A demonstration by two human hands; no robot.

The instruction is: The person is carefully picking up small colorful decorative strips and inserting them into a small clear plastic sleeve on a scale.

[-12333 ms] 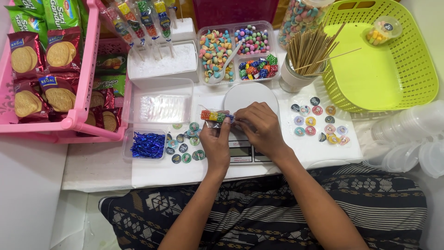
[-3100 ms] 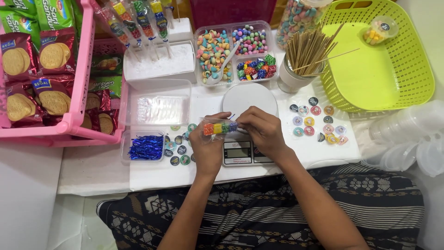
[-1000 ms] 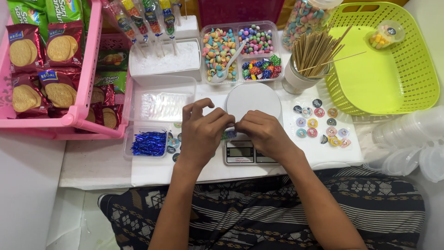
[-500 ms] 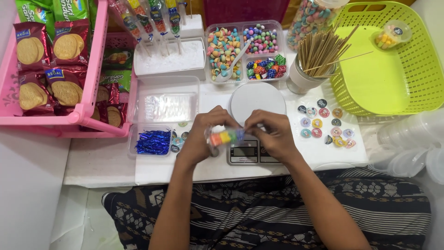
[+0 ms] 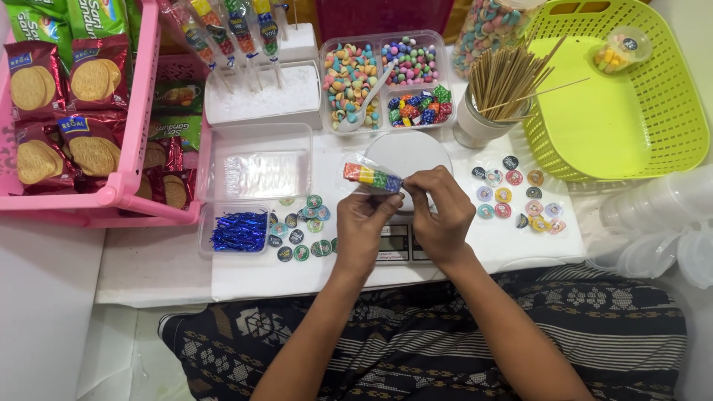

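Note:
Both hands meet over a small white kitchen scale [image 5: 416, 151]. My left hand [image 5: 362, 226] pinches a narrow clear bag filled with a row of rainbow-coloured candies [image 5: 371, 177], lying roughly level and pointing up-left. My right hand [image 5: 440, 210] grips the bag's right end, fingers curled tight at its neck. Round stickers [image 5: 303, 230] lie on the white table just left of my left hand, and more round stickers [image 5: 515, 197] lie to the right of my right hand.
A divided clear tray of candies [image 5: 386, 80] with a spoon stands behind the scale. A cup of wooden skewers [image 5: 490, 96], a green basket [image 5: 631, 111], a pink crate of biscuit packs [image 5: 82, 111], blue twist ties [image 5: 239, 230], empty bags [image 5: 260, 172] and stacked clear cups [image 5: 661, 223] surround it.
The candy bag has tilted and shifted slightly left and up between my hands; my right hand stays at the bag's end. Earlier frames show the same bag held lower over the scale.

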